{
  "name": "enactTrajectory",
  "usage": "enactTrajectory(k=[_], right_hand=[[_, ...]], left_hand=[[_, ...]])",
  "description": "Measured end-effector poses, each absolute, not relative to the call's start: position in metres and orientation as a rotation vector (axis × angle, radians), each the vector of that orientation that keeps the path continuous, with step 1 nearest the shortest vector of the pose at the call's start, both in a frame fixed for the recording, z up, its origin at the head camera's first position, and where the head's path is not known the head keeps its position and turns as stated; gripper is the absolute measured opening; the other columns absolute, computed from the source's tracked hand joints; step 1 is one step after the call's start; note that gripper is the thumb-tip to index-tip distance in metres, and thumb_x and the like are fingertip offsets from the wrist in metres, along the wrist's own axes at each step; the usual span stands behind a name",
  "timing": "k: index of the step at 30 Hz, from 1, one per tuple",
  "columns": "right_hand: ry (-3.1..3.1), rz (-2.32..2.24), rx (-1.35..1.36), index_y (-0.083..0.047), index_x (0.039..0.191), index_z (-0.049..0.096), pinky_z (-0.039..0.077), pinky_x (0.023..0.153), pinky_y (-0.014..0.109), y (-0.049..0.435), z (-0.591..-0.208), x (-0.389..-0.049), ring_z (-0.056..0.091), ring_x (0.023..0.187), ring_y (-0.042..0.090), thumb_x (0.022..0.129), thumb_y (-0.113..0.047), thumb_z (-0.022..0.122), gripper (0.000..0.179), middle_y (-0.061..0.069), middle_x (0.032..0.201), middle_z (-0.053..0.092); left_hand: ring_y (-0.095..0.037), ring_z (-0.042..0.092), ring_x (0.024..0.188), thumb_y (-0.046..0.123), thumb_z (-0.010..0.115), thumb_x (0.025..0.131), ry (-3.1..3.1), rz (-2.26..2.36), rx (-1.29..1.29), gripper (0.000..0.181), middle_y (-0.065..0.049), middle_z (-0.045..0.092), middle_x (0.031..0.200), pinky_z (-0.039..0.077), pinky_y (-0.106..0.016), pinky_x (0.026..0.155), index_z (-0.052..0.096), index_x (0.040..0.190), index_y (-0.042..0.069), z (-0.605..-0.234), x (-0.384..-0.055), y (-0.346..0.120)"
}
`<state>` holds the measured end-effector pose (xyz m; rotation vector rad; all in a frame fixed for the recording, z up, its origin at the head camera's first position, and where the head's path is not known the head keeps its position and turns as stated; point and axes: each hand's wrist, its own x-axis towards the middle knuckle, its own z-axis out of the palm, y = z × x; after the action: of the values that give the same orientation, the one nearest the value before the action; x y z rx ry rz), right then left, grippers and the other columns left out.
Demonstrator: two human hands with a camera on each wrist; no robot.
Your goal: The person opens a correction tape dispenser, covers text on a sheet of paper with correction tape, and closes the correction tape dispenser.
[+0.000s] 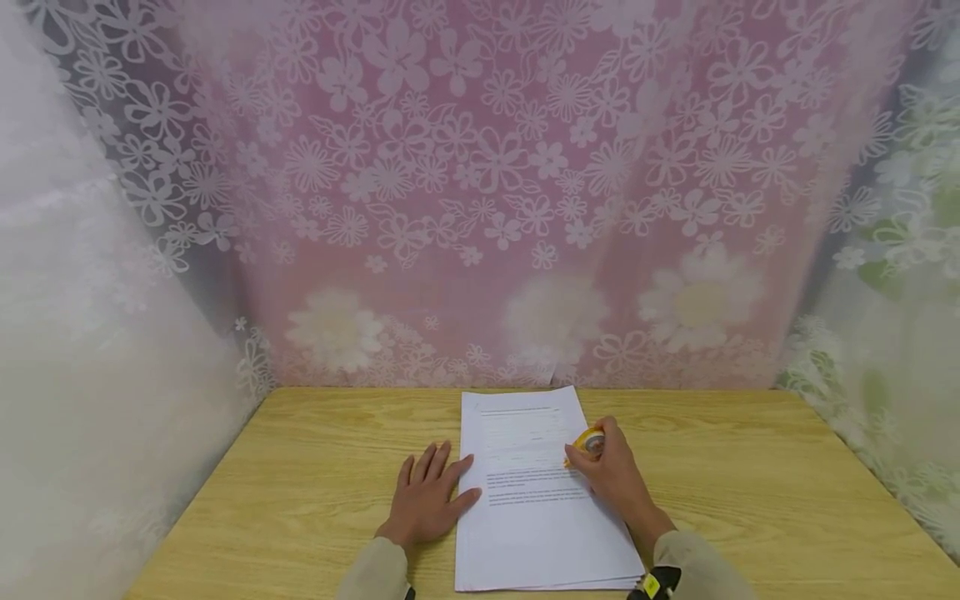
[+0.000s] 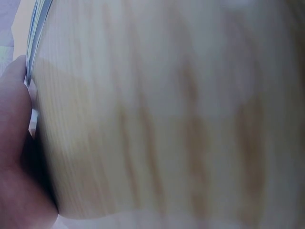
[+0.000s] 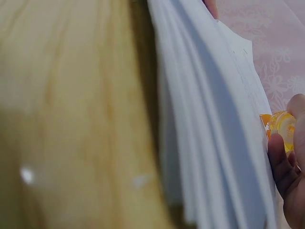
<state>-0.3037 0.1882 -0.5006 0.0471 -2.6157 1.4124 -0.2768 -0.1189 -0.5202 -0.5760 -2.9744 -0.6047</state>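
A stack of printed paper sheets (image 1: 525, 550) lies on the wooden table, its upper lines largely covered by white strips. My right hand (image 1: 618, 475) grips an orange-yellow correction tape (image 1: 588, 442) at the right part of the top sheet, around the middle of the text. In the right wrist view the correction tape (image 3: 281, 126) shows between thumb and fingers, its tip at the paper. My left hand (image 1: 431, 496) rests palm down with fingers spread, thumb and index finger on the sheet's left edge. The left wrist view shows only part of that hand (image 2: 14, 129) beside the stack's edge.
The wooden table (image 1: 315, 467) extends to both sides of the stack. Behind it hangs a pink flowered curtain (image 1: 465, 250), with pale curtains at the left (image 1: 112, 350) and right (image 1: 900, 275). Loose sheet edges (image 3: 200, 119) fan slightly along the stack's right side.
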Motion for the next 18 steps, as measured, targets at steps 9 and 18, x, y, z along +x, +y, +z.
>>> enactTrajectory(k=[9,18], right_hand=[[-2.603,1.419,0.017,0.000,0.121,0.037,0.048,0.067,0.027,0.1884,-0.5001,-0.3014,0.052,0.087,0.025,0.087,-0.024,0.072,0.054,0.015,0.108,0.047],[-2.558,1.465,0.004,-0.001,0.119,0.036,0.049,0.050,0.028,0.1892,-0.5027,-0.3003,0.053,0.082,0.025,0.087,-0.020,0.072,0.052,0.017,0.106,0.046]], left_hand=[[-0.036,0.015,0.141,0.062,0.036,0.096,-2.969,-0.626,-0.592,0.060,-0.012,0.025,0.155,0.005,-0.061,0.107,0.044,0.145,0.028,-0.5186,-0.2759,-0.1187],[-0.033,0.014,0.142,0.063,0.036,0.095,-2.990,-0.589,-0.568,0.060,-0.009,0.024,0.156,0.006,-0.060,0.108,0.044,0.145,0.029,-0.5218,-0.2777,-0.1190]])
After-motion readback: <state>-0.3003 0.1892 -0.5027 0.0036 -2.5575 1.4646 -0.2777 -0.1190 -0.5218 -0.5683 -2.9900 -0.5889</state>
